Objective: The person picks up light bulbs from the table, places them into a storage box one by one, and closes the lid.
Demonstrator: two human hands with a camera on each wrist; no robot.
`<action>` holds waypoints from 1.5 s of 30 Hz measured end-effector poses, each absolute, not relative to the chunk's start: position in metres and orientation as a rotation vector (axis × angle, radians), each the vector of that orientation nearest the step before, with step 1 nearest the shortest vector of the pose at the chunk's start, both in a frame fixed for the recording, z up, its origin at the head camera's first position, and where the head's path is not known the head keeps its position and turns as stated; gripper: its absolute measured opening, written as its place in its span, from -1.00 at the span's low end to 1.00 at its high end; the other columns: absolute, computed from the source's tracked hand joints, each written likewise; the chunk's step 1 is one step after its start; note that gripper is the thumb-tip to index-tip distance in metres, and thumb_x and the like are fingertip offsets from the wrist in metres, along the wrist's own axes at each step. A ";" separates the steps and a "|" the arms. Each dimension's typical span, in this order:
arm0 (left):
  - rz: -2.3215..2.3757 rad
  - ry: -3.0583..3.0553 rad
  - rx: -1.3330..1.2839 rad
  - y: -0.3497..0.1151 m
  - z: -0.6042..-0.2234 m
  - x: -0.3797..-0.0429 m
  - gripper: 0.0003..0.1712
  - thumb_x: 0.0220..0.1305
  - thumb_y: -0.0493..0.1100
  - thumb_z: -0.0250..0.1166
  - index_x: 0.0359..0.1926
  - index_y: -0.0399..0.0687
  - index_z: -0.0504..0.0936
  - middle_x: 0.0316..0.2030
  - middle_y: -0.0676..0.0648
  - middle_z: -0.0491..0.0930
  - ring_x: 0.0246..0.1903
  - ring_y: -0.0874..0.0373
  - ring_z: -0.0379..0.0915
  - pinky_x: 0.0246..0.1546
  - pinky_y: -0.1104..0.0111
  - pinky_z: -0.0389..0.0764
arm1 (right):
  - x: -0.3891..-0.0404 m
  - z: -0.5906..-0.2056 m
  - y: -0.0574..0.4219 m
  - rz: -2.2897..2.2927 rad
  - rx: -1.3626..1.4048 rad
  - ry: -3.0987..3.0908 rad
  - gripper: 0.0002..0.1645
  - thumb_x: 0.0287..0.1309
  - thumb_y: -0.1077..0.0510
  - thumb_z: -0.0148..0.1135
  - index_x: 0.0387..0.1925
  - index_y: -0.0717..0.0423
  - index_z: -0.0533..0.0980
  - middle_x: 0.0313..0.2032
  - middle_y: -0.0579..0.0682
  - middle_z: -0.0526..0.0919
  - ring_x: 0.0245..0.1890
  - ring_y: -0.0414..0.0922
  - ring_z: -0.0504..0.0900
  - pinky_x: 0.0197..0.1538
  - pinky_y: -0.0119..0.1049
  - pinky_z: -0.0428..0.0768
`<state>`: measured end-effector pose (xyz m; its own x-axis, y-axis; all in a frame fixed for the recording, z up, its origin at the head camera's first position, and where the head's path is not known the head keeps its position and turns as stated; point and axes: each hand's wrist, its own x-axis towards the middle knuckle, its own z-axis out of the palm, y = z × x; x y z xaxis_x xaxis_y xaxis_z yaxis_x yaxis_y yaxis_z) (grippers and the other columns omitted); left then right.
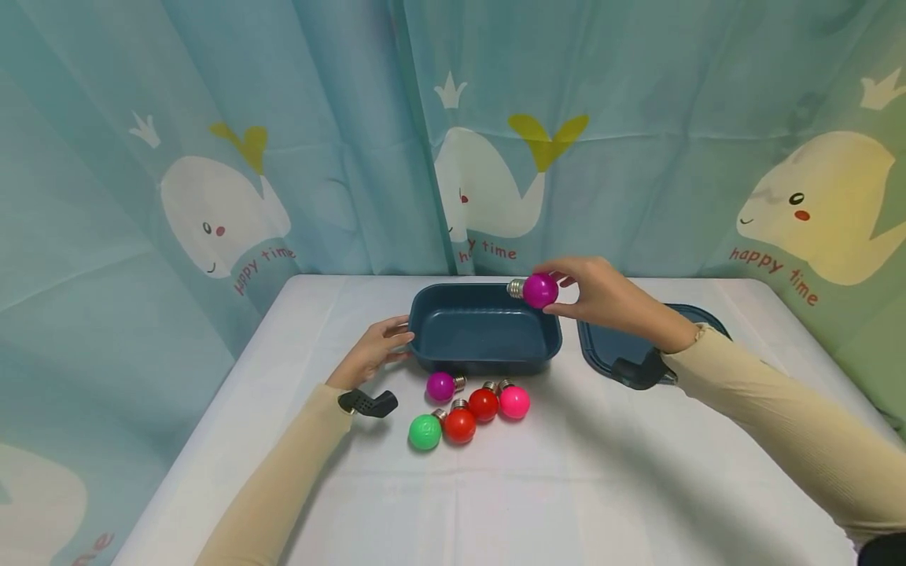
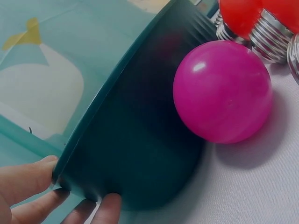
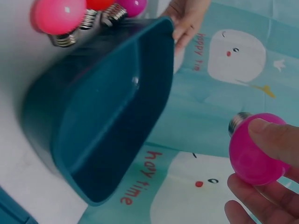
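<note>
Over the white tabletop point(image 1: 418, 503), the right hand's point(image 1: 602, 294) pinched bulb point(image 1: 540, 292) could be dropped by slipping, the box's point(image 1: 488, 366) nine-o'clock end touched by the unclenched left hand point(image 1: 372, 350).

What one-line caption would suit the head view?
Right hand holds a purple bulb, left hand touches the box; five more bulbs lie along its near side.

A pale blue curtain point(image 1: 325, 79) hangs behind and along both sides of the worktop point(image 1: 311, 303), turning greenish at the right, while a white, faintly creased cloth point(image 1: 566, 495) covers the top. Three large printed whales point(image 1: 495, 189) span the curtain, each with a white crown point(image 1: 451, 91) above and red lettering point(image 1: 774, 275), "happy time", below; the left and middle ones show yellow flukes point(image 1: 548, 140).
</note>
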<state>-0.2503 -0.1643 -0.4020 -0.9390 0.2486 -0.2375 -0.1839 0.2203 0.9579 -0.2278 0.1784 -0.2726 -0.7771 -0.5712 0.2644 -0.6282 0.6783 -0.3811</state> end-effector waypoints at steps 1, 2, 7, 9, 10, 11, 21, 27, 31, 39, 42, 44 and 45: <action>1.772 2.158 0.058 -0.164 -0.402 -0.250 -0.35 0.39 -0.26 0.03 0.42 -0.26 0.05 0.37 -0.34 0.13 0.30 -0.20 0.20 0.24 0.04 0.40 | -0.231 -0.273 0.177 0.706 0.993 -2.764 -0.37 -0.13 0.26 0.47 0.07 0.26 0.48 -0.07 0.16 0.64 -0.12 0.05 0.65 -0.18 -0.11 0.71; 1.774 2.155 0.053 -0.164 -0.402 -0.250 -0.35 0.39 -0.26 0.04 0.42 -0.26 0.05 0.37 -0.33 0.13 0.30 -0.20 0.20 0.24 0.04 0.40 | -0.234 -0.273 0.176 0.718 0.993 -2.766 -0.36 -0.13 0.26 0.47 0.07 0.27 0.48 -0.06 0.17 0.64 -0.11 0.05 0.65 -0.16 -0.11 0.70; 1.775 2.155 0.040 -0.165 -0.403 -0.251 -0.36 0.39 -0.26 0.04 0.42 -0.25 0.06 0.37 -0.33 0.15 0.29 -0.19 0.23 0.23 0.05 0.41 | -0.249 -0.274 0.169 0.760 0.988 -2.777 -0.35 -0.11 0.26 0.46 0.09 0.27 0.47 -0.03 0.18 0.63 -0.08 0.05 0.63 -0.07 -0.07 0.68; 1.772 2.157 0.040 -0.165 -0.403 -0.251 -0.36 0.39 -0.25 0.04 0.42 -0.25 0.07 0.36 -0.33 0.15 0.29 -0.19 0.23 0.23 0.05 0.41 | -0.254 -0.274 0.166 0.776 0.983 -2.786 -0.35 -0.10 0.25 0.45 0.10 0.25 0.46 -0.01 0.18 0.62 -0.07 0.06 0.63 -0.06 -0.06 0.67; 1.771 2.159 0.040 -0.165 -0.403 -0.252 -0.36 0.39 -0.25 0.04 0.41 -0.25 0.07 0.36 -0.33 0.15 0.28 -0.19 0.24 0.23 0.05 0.41 | -0.256 -0.274 0.164 0.784 0.974 -2.792 -0.35 -0.10 0.24 0.45 0.11 0.24 0.46 -0.01 0.18 0.62 -0.06 0.07 0.63 -0.06 -0.05 0.67; 1.770 2.159 0.036 -0.165 -0.403 -0.252 -0.36 0.39 -0.25 0.05 0.41 -0.24 0.07 0.36 -0.33 0.16 0.28 -0.19 0.24 0.23 0.05 0.41 | -0.258 -0.274 0.163 0.794 0.966 -2.797 -0.34 -0.10 0.24 0.45 0.11 0.24 0.46 0.00 0.18 0.61 -0.06 0.07 0.62 -0.06 -0.05 0.67; 1.773 2.170 -0.002 -0.164 -0.403 -0.252 -0.37 0.39 -0.25 0.05 0.41 -0.22 0.10 0.36 -0.31 0.18 0.26 -0.18 0.28 0.21 0.05 0.44 | -0.283 -0.283 0.153 0.951 1.004 -2.812 -0.35 -0.06 0.25 0.42 0.13 0.22 0.46 0.04 0.19 0.59 -0.04 0.09 0.63 -0.01 -0.05 0.65; 1.780 2.164 -0.004 -0.164 -0.403 -0.251 -0.38 0.39 -0.26 0.04 0.41 -0.23 0.10 0.36 -0.31 0.17 0.28 -0.18 0.26 0.22 0.05 0.42 | -0.297 -0.289 0.151 1.042 1.049 -2.825 -0.38 -0.03 0.29 0.39 0.14 0.24 0.45 0.06 0.23 0.57 -0.01 0.13 0.62 0.04 -0.02 0.61; 1.778 2.163 0.001 -0.164 -0.403 -0.251 -0.38 0.39 -0.26 0.04 0.41 -0.23 0.09 0.36 -0.31 0.17 0.28 -0.18 0.26 0.22 0.05 0.43 | -0.303 -0.293 0.148 1.119 1.037 -2.832 -0.40 -0.03 0.31 0.38 0.13 0.23 0.46 0.05 0.22 0.58 0.00 0.13 0.61 0.05 -0.02 0.61; 1.781 2.168 -0.006 -0.164 -0.404 -0.251 -0.37 0.39 -0.25 0.05 0.41 -0.23 0.10 0.36 -0.31 0.18 0.27 -0.18 0.27 0.21 0.06 0.44 | -0.319 -0.307 0.139 1.231 1.081 -2.835 -0.41 -0.03 0.34 0.37 0.11 0.25 0.47 0.07 0.23 0.56 0.00 0.13 0.60 0.06 -0.05 0.61; 1.781 2.166 -0.006 -0.164 -0.405 -0.252 -0.37 0.38 -0.25 0.06 0.41 -0.23 0.10 0.36 -0.31 0.18 0.28 -0.18 0.25 0.22 0.05 0.43 | -0.324 -0.313 0.134 1.255 1.088 -2.849 -0.41 -0.03 0.35 0.36 0.11 0.27 0.47 0.08 0.23 0.55 0.01 0.13 0.60 0.06 -0.06 0.61; 1.782 2.160 -0.008 -0.163 -0.405 -0.252 -0.37 0.38 -0.25 0.06 0.41 -0.23 0.09 0.36 -0.31 0.17 0.29 -0.18 0.24 0.22 0.05 0.43 | -0.326 -0.317 0.131 1.246 1.086 -2.859 -0.42 -0.04 0.35 0.37 0.10 0.26 0.48 0.07 0.23 0.56 0.01 0.12 0.61 0.05 -0.08 0.62; 1.781 2.158 -0.002 -0.163 -0.405 -0.252 -0.36 0.39 -0.24 0.05 0.41 -0.23 0.08 0.36 -0.32 0.17 0.29 -0.18 0.23 0.23 0.05 0.42 | -0.327 -0.319 0.129 1.244 1.088 -2.861 -0.42 -0.04 0.35 0.37 0.10 0.26 0.48 0.06 0.22 0.57 0.01 0.12 0.61 0.05 -0.08 0.62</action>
